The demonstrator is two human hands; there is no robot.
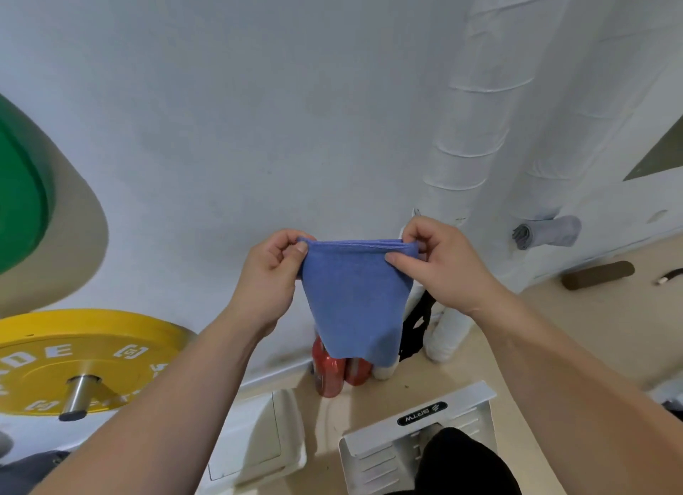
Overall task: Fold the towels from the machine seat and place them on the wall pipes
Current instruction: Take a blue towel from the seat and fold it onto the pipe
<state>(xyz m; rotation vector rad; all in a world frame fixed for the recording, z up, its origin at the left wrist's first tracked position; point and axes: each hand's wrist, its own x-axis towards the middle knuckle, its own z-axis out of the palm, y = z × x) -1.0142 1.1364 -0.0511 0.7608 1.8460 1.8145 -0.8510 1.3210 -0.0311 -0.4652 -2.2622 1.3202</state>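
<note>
A blue towel point(354, 302) hangs folded in front of the white wall, its doubled top edge stretched level between both hands. My left hand point(268, 276) pinches the top left corner between thumb and fingers. My right hand point(439, 261) pinches the top right corner the same way. White wrapped wall pipes point(465, 154) rise just behind and to the right of the towel. A grey folded towel point(547, 231) lies on a pipe stub further right. The machine seat is out of view.
A yellow weight plate point(74, 361) on a steel bar sits at lower left, with a green plate point(18, 199) above it. Red bottles point(334, 372) stand at the wall base. A white machine footplate point(417, 431) lies below, with my dark-clad leg point(465, 465) on it.
</note>
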